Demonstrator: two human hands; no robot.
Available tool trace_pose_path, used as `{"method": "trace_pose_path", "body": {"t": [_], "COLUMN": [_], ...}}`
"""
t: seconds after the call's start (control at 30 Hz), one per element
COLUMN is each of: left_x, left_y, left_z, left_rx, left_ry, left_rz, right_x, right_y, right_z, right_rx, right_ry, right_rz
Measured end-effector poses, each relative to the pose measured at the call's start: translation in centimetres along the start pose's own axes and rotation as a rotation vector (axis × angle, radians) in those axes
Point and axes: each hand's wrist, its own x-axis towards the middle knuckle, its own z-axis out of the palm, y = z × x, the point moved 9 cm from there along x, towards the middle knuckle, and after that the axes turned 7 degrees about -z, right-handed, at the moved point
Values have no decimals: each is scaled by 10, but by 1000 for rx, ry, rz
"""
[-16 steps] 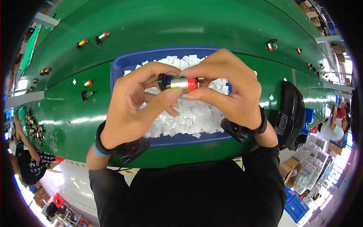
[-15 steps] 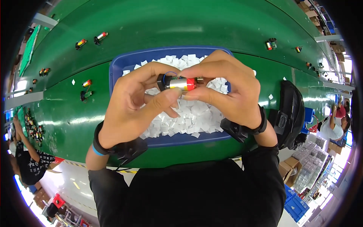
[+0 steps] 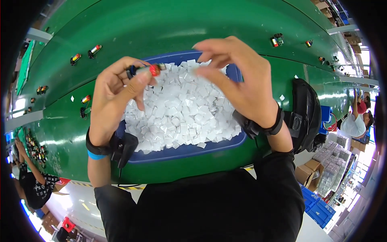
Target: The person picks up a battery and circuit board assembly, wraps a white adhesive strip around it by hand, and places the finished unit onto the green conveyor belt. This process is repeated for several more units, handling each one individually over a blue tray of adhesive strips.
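Observation:
Pinched between the thumb and fingers of my left hand (image 3: 112,90) is a small battery assembly (image 3: 155,70) with a red end, a dark round end and a thin wire; motion blurs its details. It is held above the left part of a blue plastic tub (image 3: 193,152). Small square white pieces (image 3: 183,113) fill the tub in a loose heap. My right hand (image 3: 248,78), thumb and fingers apart, hovers over the tub's right side, with nothing visible in it.
Similar battery assemblies (image 3: 95,51) lie scattered on the green work surface (image 3: 161,30). A black bag (image 3: 305,115) is right of the tub. A co-worker (image 3: 34,177) reaches toward a pile of assemblies (image 3: 38,149) at far left; another person (image 3: 354,121) is at far right.
My right hand has let go of the battery assembly and opened, moving up. My left hand has carried the assembly left and slightly up, uncovering more white pieces.

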Motion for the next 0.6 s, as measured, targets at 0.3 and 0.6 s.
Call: {"method": "trace_pose_path", "body": {"t": [0.3,0.6], "left_x": [35,104], "left_y": [1,-60], "left_z": [-77,-209], "left_rx": [356,793], "left_ry": [351,335], "left_rz": [36,97], "right_x": [2,9], "right_y": [73,57], "right_z": [-41,-41], "right_rx": [216,289], "right_ry": [186,132], "right_rz": [341,254]}}
